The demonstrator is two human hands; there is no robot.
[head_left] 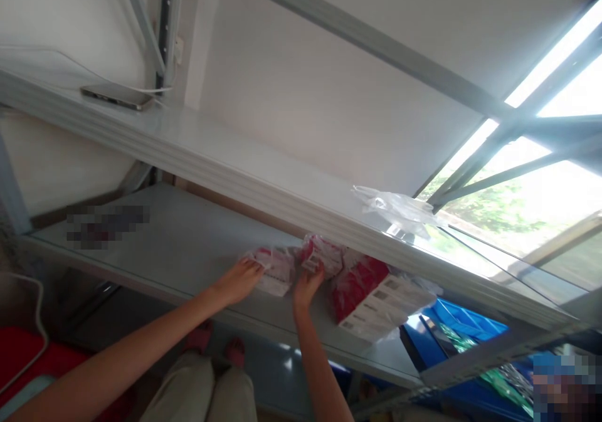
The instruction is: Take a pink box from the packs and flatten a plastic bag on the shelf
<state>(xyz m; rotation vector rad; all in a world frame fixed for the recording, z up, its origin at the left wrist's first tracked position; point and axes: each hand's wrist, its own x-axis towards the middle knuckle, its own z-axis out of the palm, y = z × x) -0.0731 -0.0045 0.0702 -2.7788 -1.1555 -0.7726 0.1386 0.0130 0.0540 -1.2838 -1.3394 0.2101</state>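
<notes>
My left hand (241,278) is at the left end of a pink-and-white package (277,271) wrapped in clear plastic, its fingers closed over the near edge. My right hand (308,285) grips a smaller plastic-wrapped pink-and-white pack (324,254) from the front, with the fingertips partly hidden behind it. Both packs are on the lower grey shelf (188,240). Just right of my right hand sits a larger plastic-wrapped stack of pink-and-white boxes (376,296) with printed labels.
Close above my hands runs the upper shelf (263,177), carrying a phone (117,96) with a white cable and a clear plastic bag (399,209). Blue bins (465,318) stand beyond the right end. A metal post (470,359) slants across the lower right. A blurred-out patch lies at the shelf's left.
</notes>
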